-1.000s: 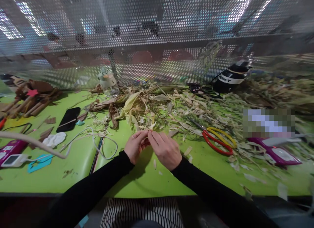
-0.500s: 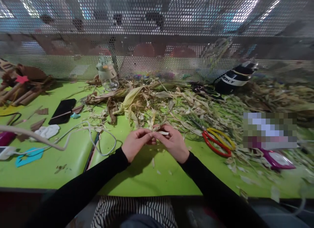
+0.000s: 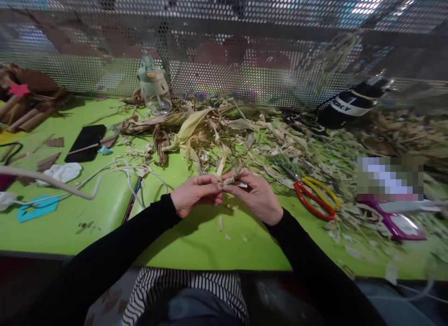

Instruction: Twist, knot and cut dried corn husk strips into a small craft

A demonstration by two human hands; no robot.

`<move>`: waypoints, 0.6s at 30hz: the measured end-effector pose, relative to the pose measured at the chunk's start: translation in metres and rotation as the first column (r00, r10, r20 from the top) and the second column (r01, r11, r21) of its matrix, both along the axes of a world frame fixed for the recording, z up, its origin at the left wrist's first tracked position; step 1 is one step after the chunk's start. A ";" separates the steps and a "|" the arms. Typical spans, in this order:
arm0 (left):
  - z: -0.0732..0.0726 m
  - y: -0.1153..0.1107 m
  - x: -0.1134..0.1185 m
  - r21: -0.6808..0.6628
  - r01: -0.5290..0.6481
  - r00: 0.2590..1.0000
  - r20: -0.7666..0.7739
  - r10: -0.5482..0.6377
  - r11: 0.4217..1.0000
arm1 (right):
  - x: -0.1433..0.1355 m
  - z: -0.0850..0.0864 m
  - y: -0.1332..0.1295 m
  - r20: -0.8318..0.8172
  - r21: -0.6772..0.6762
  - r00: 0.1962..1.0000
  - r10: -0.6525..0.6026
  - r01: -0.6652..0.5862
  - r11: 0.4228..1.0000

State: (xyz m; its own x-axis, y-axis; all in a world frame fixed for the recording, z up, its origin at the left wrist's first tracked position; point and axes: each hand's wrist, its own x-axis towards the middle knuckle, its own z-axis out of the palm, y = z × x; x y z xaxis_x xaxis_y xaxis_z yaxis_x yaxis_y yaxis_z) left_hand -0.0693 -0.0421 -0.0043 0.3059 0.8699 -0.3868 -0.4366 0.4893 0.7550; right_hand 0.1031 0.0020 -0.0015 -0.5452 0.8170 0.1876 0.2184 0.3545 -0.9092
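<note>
My left hand (image 3: 196, 193) and my right hand (image 3: 258, 195) meet above the green table (image 3: 210, 251), fingertips close together. Between them is a small pale braided-looking piece of husk (image 3: 231, 178), pinched by both hands. A yellowish strip (image 3: 221, 161) rises from it behind the left fingertips. Just beyond the hands, dried corn husks (image 3: 191, 130) and shredded bits are spread over the table. Scissors with one red and one yellow handle (image 3: 315, 201) lie to the right of my right hand, partly on husk scraps.
At the left are a black phone (image 3: 86, 143), white cables (image 3: 101, 176), a blue tag (image 3: 38, 208) and brown rolls (image 3: 30, 116). A clear bottle (image 3: 154, 88) and a black bottle (image 3: 350, 104) stand near the perforated screen (image 3: 217, 60). A magenta object (image 3: 399, 223) lies at the right.
The view has tilted down and shifted slightly. My right hand has moved a little away from my left, showing more of the husk piece between them.
</note>
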 end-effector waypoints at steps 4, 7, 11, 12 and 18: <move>0.001 0.000 0.007 0.013 -0.143 0.988 0.059 0.142 0.990 | 0.000 0.003 0.000 -0.072 -0.094 0.997 -0.018 0.012 0.996; 0.002 0.000 0.009 0.050 -0.175 0.984 0.034 0.174 0.983 | 0.001 0.002 0.000 -0.046 0.010 0.997 -0.059 0.060 0.998; 0.000 -0.002 0.009 0.176 -0.102 0.988 -0.097 0.121 0.979 | -0.001 0.000 -0.001 0.028 0.206 0.994 -0.105 0.097 0.974; -0.001 -0.002 0.009 0.223 -0.084 0.979 -0.162 0.122 0.971 | -0.002 0.000 -0.002 0.038 0.236 0.992 -0.120 0.108 0.966; -0.002 -0.008 0.008 0.672 0.101 0.627 -0.615 0.477 0.734 | -0.007 0.003 -0.010 0.030 0.177 0.982 -0.188 0.180 0.968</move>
State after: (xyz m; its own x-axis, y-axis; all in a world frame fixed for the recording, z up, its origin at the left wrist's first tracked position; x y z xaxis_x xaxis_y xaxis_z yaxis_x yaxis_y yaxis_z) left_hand -0.0609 -0.0499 -0.0063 -0.0189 0.9713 0.2370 0.3583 -0.2147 0.9086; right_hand 0.0961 -0.0083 0.0018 -0.4000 0.8615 0.3128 0.3346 0.4550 -0.8252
